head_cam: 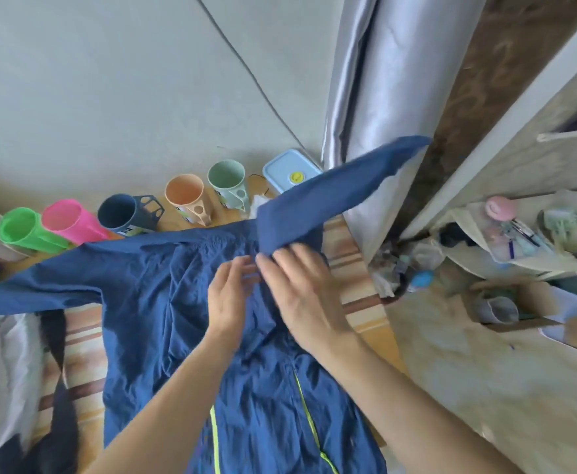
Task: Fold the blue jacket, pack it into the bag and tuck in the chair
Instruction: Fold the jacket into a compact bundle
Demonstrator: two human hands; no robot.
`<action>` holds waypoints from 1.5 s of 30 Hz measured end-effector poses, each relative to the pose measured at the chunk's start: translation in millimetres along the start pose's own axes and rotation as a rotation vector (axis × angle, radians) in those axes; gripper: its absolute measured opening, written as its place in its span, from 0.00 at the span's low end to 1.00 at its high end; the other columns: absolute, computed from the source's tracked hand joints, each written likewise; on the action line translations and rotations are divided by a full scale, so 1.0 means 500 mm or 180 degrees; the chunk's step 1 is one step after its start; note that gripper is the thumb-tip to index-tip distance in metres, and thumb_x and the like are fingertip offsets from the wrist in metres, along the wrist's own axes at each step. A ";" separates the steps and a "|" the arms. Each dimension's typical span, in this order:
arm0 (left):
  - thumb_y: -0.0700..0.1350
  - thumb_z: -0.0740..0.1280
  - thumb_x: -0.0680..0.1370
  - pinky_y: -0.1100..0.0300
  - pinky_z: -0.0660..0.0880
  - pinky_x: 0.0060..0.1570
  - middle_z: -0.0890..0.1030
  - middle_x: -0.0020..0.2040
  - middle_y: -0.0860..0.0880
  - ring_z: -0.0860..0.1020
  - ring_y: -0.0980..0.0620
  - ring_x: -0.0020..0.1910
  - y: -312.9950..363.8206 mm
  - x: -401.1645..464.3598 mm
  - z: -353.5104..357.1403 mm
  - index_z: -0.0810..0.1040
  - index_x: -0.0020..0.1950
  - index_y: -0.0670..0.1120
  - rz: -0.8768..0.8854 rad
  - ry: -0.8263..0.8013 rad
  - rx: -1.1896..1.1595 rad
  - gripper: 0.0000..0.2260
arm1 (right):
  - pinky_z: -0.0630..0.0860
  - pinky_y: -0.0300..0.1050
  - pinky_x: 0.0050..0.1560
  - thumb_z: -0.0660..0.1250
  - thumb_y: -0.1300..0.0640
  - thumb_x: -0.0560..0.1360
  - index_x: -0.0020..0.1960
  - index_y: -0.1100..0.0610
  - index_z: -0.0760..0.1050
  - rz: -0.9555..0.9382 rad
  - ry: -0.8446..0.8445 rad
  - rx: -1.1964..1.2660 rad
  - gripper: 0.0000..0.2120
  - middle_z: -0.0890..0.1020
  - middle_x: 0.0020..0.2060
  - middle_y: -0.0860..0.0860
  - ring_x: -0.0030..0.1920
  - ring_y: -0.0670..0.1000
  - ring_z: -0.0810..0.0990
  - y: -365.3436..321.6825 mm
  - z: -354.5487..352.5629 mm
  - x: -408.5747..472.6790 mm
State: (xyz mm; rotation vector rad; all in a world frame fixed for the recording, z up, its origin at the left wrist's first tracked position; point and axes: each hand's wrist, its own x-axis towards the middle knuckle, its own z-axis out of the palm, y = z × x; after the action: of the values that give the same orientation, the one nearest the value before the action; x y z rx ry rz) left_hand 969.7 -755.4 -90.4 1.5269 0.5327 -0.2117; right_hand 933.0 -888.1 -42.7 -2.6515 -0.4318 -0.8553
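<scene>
The jacket (184,302) lies spread on the bench (352,268). The right hand (300,285) pinches one sleeve (331,189), folding it inward; the left hand (229,295) rests open, flat on the cloth. Best to smooth the fold before pressing. Six cups (184,196) line the back edge, beside one lidded box (290,169).

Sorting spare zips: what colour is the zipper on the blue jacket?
Neon yellow-green zipper, clearest low in the head view.
</scene>
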 end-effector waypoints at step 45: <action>0.49 0.67 0.77 0.54 0.80 0.42 0.84 0.49 0.41 0.82 0.45 0.39 -0.022 0.281 -0.531 0.79 0.58 0.37 -0.1160 0.2083 -0.0778 0.17 | 0.75 0.55 0.62 0.71 0.58 0.70 0.69 0.55 0.75 0.0601 -0.1796 0.0316 0.27 0.74 0.70 0.54 0.69 0.57 0.72 -0.050 0.276 -0.002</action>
State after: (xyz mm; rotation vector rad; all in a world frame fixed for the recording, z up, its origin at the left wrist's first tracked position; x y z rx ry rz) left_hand 1034.6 -468.7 -152.7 1.2310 1.3108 0.0842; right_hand 992.6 -812.0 -144.4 -2.7507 -0.3308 -0.0160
